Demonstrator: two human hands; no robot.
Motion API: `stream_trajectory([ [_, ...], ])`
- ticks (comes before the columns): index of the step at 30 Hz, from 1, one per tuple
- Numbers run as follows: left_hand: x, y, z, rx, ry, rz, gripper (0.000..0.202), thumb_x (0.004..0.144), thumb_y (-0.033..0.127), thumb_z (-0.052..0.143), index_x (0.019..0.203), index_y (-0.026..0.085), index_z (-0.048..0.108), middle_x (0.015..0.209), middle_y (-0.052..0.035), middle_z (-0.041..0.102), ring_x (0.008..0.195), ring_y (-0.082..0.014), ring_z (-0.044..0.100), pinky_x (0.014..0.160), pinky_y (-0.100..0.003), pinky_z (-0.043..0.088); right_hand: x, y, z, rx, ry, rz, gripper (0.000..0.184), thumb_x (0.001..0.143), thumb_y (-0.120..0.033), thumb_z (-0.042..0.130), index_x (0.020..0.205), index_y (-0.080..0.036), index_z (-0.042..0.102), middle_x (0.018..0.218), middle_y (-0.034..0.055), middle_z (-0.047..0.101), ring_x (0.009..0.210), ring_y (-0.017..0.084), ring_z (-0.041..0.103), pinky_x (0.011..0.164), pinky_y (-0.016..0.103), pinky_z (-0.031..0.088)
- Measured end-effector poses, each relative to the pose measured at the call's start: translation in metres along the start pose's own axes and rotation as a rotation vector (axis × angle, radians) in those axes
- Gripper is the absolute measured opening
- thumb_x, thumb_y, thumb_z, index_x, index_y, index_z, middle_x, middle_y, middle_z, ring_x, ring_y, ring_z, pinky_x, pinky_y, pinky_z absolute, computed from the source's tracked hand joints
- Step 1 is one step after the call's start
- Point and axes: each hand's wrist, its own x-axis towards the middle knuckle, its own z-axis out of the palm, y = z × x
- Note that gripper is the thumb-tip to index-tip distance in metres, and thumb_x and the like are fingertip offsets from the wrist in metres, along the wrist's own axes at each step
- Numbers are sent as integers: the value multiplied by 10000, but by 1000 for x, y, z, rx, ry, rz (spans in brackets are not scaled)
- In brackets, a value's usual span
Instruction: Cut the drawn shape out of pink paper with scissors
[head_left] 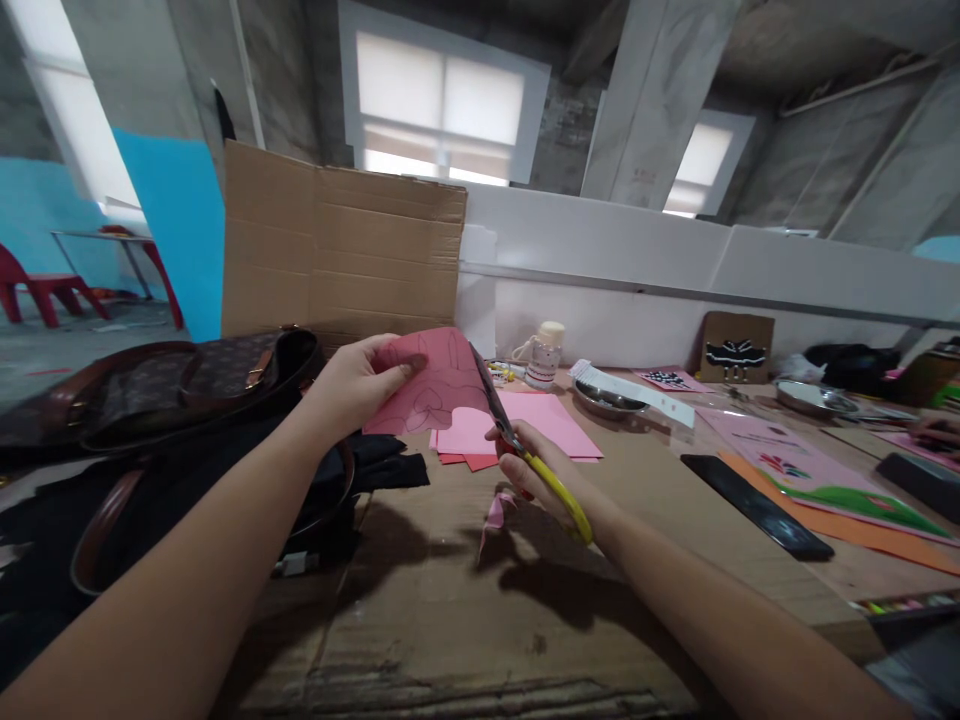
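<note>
My left hand (356,390) pinches the left side of a pink sheet of paper (439,365), thumb on the near face. Outlines are drawn on the sheet, and its lower edge is cut in curves. My right hand (536,465) grips a pair of scissors (555,485) with yellow handles. Their dark blades point up and away at the sheet's right edge; how far they are apart I cannot tell. Below the hands a small pink paper scrap (496,515) shows above the tabletop. Behind the scissors lie light pink sheets (551,420), with red paper (480,461) under them.
On the left sits a brown handbag (210,385) with black cloth (382,462). Cardboard (382,250) stands behind. Further back are a bottle (545,355) and a metal bowl (609,398). A black phone (754,505) lies right, beside a pink picture sheet (810,465). Another person's hand (937,432) shows far right.
</note>
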Motion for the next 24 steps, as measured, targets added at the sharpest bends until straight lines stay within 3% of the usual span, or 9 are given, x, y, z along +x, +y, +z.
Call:
stream_trajectory([
  [14, -2, 3, 0, -24, 22, -49, 432, 723, 585, 775, 950, 219, 745, 884, -34, 755, 745, -203, 666, 601, -257, 519, 0, -6, 1, 9, -22, 63, 433, 905, -540, 602, 1149, -193, 514, 858, -4, 460, 601, 89, 403, 516, 236, 415],
  [17, -2, 3, 0, 20, 37, -52, 448, 713, 588, 773, 945, 207, 741, 838, -36, 740, 718, -209, 655, 586, -270, 505, 0, -7, 1, -1, -25, 45, 466, 894, -575, 602, 1147, -194, 520, 852, -3, 458, 599, 89, 392, 504, 230, 383],
  [24, 0, 4, -2, 13, 1, -24, 344, 764, 378, 720, 1055, 200, 674, 957, -39, 737, 857, -229, 679, 706, -289, 541, 0, -2, 1, 2, -14, 9, 509, 886, -619, 594, 1159, -194, 526, 849, -9, 455, 579, 80, 366, 486, 222, 333],
])
